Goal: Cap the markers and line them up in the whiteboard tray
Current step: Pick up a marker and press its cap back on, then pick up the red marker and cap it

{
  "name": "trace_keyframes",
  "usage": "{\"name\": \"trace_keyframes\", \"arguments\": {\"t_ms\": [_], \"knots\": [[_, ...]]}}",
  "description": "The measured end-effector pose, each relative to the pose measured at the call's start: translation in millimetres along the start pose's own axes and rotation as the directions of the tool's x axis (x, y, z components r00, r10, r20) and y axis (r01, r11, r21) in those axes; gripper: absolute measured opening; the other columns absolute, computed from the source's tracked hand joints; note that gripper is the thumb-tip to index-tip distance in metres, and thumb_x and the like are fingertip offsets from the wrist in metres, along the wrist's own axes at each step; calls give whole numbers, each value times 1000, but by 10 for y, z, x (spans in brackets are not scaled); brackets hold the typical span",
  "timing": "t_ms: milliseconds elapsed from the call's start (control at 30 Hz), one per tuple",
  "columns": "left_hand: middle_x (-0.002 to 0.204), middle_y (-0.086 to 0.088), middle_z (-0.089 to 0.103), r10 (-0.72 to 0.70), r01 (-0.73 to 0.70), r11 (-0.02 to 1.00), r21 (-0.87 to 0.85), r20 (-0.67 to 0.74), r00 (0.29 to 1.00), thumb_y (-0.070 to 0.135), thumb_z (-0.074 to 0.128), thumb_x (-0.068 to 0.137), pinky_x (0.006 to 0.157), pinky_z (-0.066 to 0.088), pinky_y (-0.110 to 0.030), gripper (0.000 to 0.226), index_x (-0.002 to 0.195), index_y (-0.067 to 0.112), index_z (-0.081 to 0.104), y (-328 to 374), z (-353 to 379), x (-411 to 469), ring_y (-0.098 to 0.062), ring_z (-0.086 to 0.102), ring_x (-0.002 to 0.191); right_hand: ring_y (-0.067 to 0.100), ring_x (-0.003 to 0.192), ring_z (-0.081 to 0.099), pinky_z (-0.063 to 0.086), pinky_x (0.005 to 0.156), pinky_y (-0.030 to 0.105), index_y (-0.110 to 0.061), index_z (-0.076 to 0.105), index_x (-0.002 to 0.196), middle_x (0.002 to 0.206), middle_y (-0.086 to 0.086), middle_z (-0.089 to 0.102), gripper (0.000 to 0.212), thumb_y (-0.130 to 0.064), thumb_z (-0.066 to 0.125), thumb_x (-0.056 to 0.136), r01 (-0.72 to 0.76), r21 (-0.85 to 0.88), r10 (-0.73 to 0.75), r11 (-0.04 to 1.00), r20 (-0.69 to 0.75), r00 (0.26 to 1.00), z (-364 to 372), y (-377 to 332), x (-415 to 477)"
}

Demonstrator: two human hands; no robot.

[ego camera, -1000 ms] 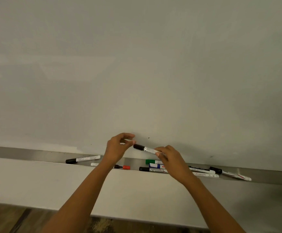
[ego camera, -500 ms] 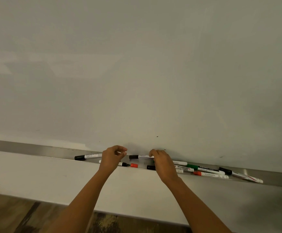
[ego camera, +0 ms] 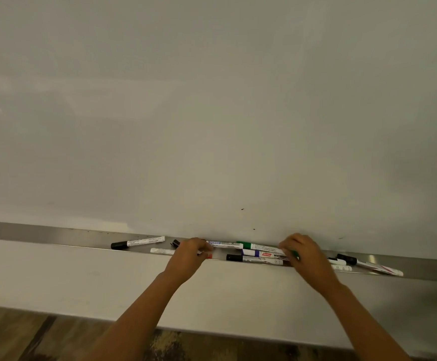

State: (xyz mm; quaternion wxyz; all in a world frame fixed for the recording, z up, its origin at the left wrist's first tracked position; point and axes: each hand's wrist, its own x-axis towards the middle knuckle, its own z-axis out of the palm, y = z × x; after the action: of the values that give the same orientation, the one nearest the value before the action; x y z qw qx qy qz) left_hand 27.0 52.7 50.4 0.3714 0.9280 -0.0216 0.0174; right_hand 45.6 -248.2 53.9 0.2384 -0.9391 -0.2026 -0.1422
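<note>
The metal whiteboard tray [ego camera: 55,237] holds several markers lying flat. My left hand [ego camera: 188,257] rests curled over a black-capped marker [ego camera: 225,244] at the tray's back wall, and the marker's cap sticks out to the left of the hand. A red cap [ego camera: 209,256] peeks out under that hand. My right hand [ego camera: 304,255] is closed on the right end of a green marker [ego camera: 260,246]. Between my hands lie a blue marker [ego camera: 256,253] and a black marker [ego camera: 254,259]. Another black-capped marker [ego camera: 137,242] lies at the left.
A white marker [ego camera: 162,251] lies just left of my left hand. Further markers [ego camera: 368,264] lie right of my right hand, partly hidden by it. The whiteboard [ego camera: 212,113] rises behind the tray, and wooden floor [ego camera: 16,334] shows below.
The black-capped marker came down from the air into the tray. My right hand let it go and moved right to the green marker. My left hand dropped onto the black-capped marker.
</note>
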Motion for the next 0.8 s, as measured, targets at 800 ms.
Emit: {"name": "trace_keyframes", "arguments": {"t_ms": [800], "knots": [[99,-15,67,-98,92,993,69,85,992,6,60,86,78,44,-20,16,97,2,70,99,191,201,-20,62,88,11,97,54,40,82,20,-26,62,109,104,-3,66,27,-13,60,87,-153,187,153,970,14,988,-362,632,-304]]}}
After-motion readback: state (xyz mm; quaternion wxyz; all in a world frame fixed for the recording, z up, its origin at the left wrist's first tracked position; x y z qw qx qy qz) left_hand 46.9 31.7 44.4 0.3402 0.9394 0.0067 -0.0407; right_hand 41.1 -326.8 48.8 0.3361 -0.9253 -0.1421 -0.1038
